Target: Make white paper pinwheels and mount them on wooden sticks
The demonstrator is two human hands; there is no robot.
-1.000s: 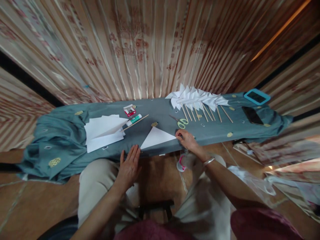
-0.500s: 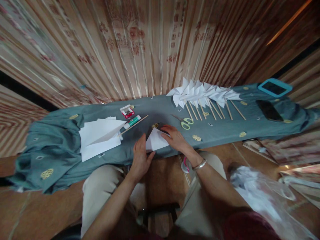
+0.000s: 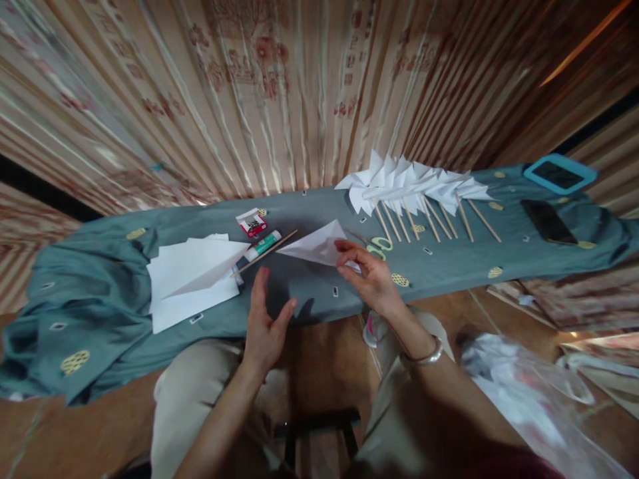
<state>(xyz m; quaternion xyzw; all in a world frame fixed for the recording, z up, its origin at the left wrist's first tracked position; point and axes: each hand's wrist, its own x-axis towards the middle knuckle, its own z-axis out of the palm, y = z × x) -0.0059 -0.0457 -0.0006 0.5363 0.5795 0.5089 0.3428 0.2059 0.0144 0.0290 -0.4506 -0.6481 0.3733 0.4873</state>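
Sheet: white, folded to a rough triangle, mid-view over the cloth; the clock is read from here, 12 toward the curtain.
Right hand: at 4 o'clock, thumb and fingertips pinched on the sheet's right end.
Left hand: between 7 and 8 o'clock, thumb and fingers spread apart, holding nothing, clear of the sheet.
Fold: the step in hand looks like one-handed turning or placing of the folded sheet.
Pinch: as a judgement, further handling calls for a light but sure grip, with the left hand steadying the tip at 9 o'clock so the layers stay matched.
Glue: at 9 o'clock, green label with pale marks too small to read; a stick lies alongside.
Box: between 9 and 10, red and white, its print unreadable.
Curtain: reddish printed motifs and character-like marks, too blurred to read.
Cloth: yellow pineapple prints and small dark rectangles, no legible words.
Phone: near 3 o'clock, dark, no brand visible.
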